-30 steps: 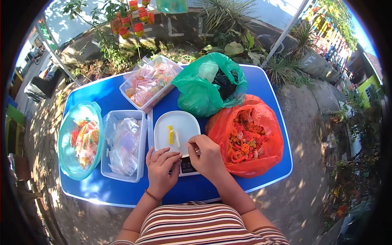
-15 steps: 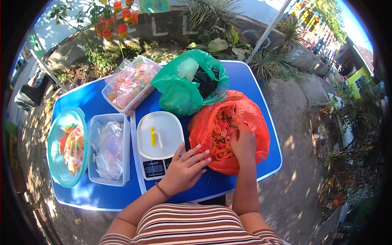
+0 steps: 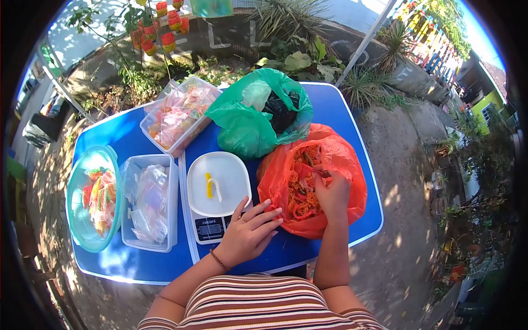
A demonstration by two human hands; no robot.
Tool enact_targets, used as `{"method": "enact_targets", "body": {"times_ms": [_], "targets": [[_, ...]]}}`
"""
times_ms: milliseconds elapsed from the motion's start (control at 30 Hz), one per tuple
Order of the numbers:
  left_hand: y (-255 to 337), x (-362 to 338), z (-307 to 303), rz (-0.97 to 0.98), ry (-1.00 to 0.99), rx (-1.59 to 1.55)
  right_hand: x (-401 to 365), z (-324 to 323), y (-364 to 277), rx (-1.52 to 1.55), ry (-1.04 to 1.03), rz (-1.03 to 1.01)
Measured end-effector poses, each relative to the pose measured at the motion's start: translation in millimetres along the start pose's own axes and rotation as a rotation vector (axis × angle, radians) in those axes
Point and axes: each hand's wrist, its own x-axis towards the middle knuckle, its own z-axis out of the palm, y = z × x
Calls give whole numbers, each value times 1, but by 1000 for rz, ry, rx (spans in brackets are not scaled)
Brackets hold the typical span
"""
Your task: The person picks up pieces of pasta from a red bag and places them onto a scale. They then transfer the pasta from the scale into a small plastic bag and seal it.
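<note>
A red plastic bag (image 3: 352,176) stands wide at the mouth, full of curly orange and red pieces (image 3: 300,190). My right hand (image 3: 333,198) reaches into its mouth, fingers pinched together at the top of the pieces; a small reddish bit shows by the fingertips, and I cannot tell what it is. With fingers stretched out, my left hand (image 3: 250,234) rests at the bag's near left side, holding nothing. Just beyond it is a digital kitchen scale (image 3: 209,230) with a white plate (image 3: 231,190), bearing a yellow strip (image 3: 209,186) and a white curved strip (image 3: 218,190).
Behind the red bag sits a green plastic bag (image 3: 242,129) with a black bag inside. On the blue table (image 3: 220,263), leftward, are a tub of small clear packets (image 3: 176,146), a tub of clear plastic bags (image 3: 173,220) and a teal basket (image 3: 73,220) of colourful sweets.
My right hand has drawn slightly up and right among the orange pieces, its fingertips now pinched with a reddish bit showing. My left hand stays beside the bag.
</note>
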Motion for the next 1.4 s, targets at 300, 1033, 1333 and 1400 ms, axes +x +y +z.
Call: {"method": "enact_targets", "body": {"times_ms": [300,1033,1333,1400], "targets": [[-6,-15,-14,-86,126,44,-27,-53,-40,1123,-433,48],[-24,-72,-54,-329,302,181,-56,71,-148,190,-96,-457],[-22,-75,-61,-315,321,202,-56,70,-148,317,-76,-455],[-23,-76,-64,-328,326,217,-55,58,-145,318,-73,-464]]}}
